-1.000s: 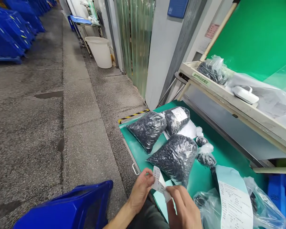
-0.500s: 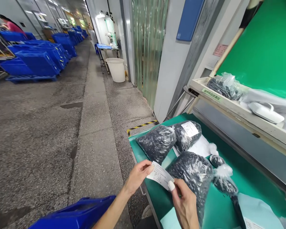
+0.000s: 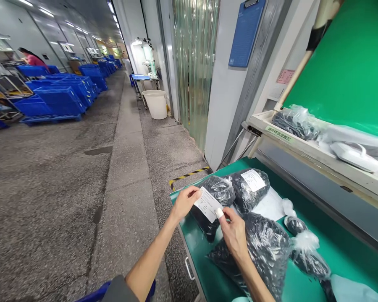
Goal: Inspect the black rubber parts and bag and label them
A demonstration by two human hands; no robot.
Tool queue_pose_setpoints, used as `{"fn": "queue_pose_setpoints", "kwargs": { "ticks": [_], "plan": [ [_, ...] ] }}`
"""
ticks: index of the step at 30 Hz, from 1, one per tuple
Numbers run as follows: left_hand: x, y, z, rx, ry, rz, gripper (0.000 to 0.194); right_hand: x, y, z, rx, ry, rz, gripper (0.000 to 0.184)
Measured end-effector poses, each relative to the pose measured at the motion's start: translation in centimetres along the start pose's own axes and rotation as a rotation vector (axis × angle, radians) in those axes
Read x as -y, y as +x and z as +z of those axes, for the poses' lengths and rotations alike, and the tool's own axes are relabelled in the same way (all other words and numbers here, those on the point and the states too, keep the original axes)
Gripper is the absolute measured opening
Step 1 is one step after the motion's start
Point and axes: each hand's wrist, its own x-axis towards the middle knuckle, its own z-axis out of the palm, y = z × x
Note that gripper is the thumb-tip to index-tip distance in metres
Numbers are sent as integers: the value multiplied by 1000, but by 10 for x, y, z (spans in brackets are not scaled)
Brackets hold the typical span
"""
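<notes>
Between my two hands a white printed label [image 3: 207, 204] is stretched out, over the left plastic bag of black parts [image 3: 219, 188]. My left hand [image 3: 185, 204] pinches its upper left edge. At its lower right corner, my right hand [image 3: 233, 228] grips it, with a white cover on the thumb. Whether the label touches the bag I cannot tell. Beside that bag lies a second bag [image 3: 242, 195], with a white label [image 3: 253, 180] on it. A larger bag of black parts [image 3: 267, 247] lies nearer, partly behind my right forearm.
The bags lie on a green-topped table [image 3: 204, 268]. Small tied bags [image 3: 310, 256] sit at its right. Above runs a cream shelf [image 3: 318, 157] holding a bag and a white device [image 3: 355, 155]. Blue crates [image 3: 59, 102], a white bin [image 3: 156, 105] and a person [image 3: 34, 58] are farther off.
Both hands have carried the label up and left, from in front of the large bag to over the left bag. The camera view has shifted a little.
</notes>
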Motion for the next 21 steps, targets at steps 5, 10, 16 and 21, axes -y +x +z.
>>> {"fn": "queue_pose_setpoints", "kwargs": {
  "ticks": [5,10,16,21],
  "plan": [
    [12,25,-4,-15,17,3,28,-4,21,13,-24,-29,-14,42],
    [18,43,-2,33,32,12,28,-9,31,19,-33,-36,11,44],
    [15,43,1,67,38,8,28,-19,33,14,-50,-55,40,42],
    [14,43,5,76,34,2,26,-27,31,9,-36,-49,42,42]
  ]
}}
